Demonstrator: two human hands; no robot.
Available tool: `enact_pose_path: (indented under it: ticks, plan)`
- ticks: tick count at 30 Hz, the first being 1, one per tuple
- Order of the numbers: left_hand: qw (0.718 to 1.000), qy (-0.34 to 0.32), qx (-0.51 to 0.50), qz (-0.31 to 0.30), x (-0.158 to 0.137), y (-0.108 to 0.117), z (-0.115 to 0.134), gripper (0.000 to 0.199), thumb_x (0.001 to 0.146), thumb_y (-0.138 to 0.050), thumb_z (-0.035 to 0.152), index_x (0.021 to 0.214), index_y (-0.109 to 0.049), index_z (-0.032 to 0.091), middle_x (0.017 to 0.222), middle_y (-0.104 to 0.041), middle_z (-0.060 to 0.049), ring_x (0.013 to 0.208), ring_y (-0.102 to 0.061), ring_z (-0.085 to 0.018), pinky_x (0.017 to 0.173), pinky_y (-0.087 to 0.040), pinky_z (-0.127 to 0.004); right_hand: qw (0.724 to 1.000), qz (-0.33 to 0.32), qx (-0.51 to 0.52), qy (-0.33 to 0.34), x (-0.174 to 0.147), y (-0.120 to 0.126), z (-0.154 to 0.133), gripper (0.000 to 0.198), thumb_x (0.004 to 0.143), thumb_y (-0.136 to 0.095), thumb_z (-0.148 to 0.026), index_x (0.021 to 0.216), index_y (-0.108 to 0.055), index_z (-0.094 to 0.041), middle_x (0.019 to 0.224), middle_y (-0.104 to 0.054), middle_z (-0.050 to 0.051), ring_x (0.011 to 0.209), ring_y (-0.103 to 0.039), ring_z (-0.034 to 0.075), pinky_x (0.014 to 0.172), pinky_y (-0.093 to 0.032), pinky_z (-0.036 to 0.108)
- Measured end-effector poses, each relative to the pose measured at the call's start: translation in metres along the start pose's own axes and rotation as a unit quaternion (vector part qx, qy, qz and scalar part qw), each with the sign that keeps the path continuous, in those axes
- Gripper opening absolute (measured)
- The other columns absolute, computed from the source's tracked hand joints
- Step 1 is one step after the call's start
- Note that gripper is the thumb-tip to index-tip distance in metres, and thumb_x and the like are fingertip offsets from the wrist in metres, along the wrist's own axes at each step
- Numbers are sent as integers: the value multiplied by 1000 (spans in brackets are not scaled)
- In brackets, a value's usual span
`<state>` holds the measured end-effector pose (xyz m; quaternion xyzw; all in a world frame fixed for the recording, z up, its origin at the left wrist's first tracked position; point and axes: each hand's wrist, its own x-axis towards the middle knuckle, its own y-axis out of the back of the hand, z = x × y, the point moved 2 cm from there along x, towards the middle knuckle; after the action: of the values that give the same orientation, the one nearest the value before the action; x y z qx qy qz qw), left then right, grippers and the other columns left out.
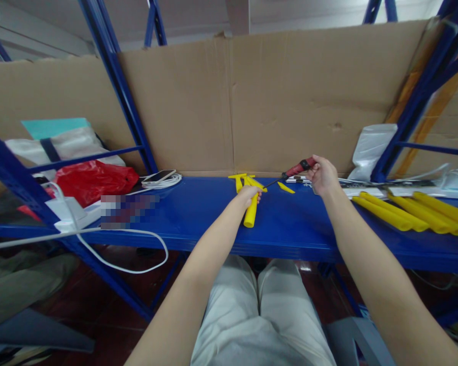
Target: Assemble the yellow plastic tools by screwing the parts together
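Centre of frame, on the blue shelf [198, 213]: left hand [250, 194] closed around a yellow plastic part [251, 212], a tube with flat arms at its far end. Right hand [322, 175], right of centre, closed on the red handle of a screwdriver [295, 170]; its dark shaft points left toward the part (tip contact: cannot tell). Small yellow piece [286, 188] lies between the hands. More yellow tubes [412, 211] at right edge. Phone [158, 176] and red bag [93, 179] at left.
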<state>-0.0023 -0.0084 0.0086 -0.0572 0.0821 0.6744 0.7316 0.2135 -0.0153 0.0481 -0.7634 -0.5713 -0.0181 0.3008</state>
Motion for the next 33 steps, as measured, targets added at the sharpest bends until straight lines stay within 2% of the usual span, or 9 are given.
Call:
enact_pose_path:
  ticks: [7, 13, 17, 20, 25, 29, 33]
  plan:
    - [1000, -7, -2, 7, 2, 0, -1, 9, 78, -58, 6, 79, -56, 15, 46, -45, 5, 37, -39, -5, 40, -32, -17, 1000, -23, -3, -8, -2, 0, -1, 42, 58, -78, -53, 73, -54, -22, 42, -27, -11, 35, -28, 6, 34, -24, 21]
    - [1000, 0, 1, 3, 1, 0, -1, 14, 82, -55, 7, 71, -52, 15, 46, -45, 5, 38, -39, -5, 42, -32, -17, 997, -61, 20, -42, -3, -1, -4, 38, 67, -72, -55, 80, -58, -22, 46, -33, -9, 39, -33, 7, 36, -29, 21]
    - [1000, 5, 5, 1, 2, 0, -1, 13, 82, -52, 6, 71, -52, 15, 46, -44, 5, 38, -39, -5, 42, -33, -17, 996, -48, 52, -58, -7, -4, -7, 28, 75, -70, -44, 73, -54, -21, 50, -41, -7, 41, -39, 5, 39, -34, 18]
    - [1000, 2, 2, 1, 4, 0, -1, 11, 81, -53, 6, 74, -55, 14, 46, -45, 5, 39, -40, -6, 43, -35, -19, 996, -34, 53, -57, -8, -5, -6, 31, 75, -70, -41, 68, -48, -20, 51, -43, -8, 41, -39, 4, 38, -34, 16]
    - [1000, -3, 0, 2, 4, 0, -2, 10, 80, -55, 6, 75, -55, 14, 46, -45, 5, 39, -40, -6, 44, -35, -18, 999, 4, 31, -25, -5, -1, -4, 39, 67, -76, -43, 68, -44, -21, 49, -39, -10, 38, -34, 3, 34, -27, 16]
    - [1000, -3, 6, 3, 3, -1, -1, 13, 80, -55, 5, 71, -52, 14, 46, -45, 5, 38, -39, -5, 44, -34, -18, 999, 34, 17, -11, -2, 2, -2, 47, 60, -80, -46, 68, -41, -21, 52, -42, -10, 39, -37, 3, 34, -29, 16]
    - [1000, -4, 7, -1, 3, 0, -1, 13, 80, -52, 4, 72, -52, 15, 45, -45, 5, 38, -39, -5, 44, -34, -18, 999, 34, 9, 3, 2, 3, 2, 51, 57, -80, -48, 65, -38, -21, 49, -36, -10, 39, -36, 5, 34, -27, 19]
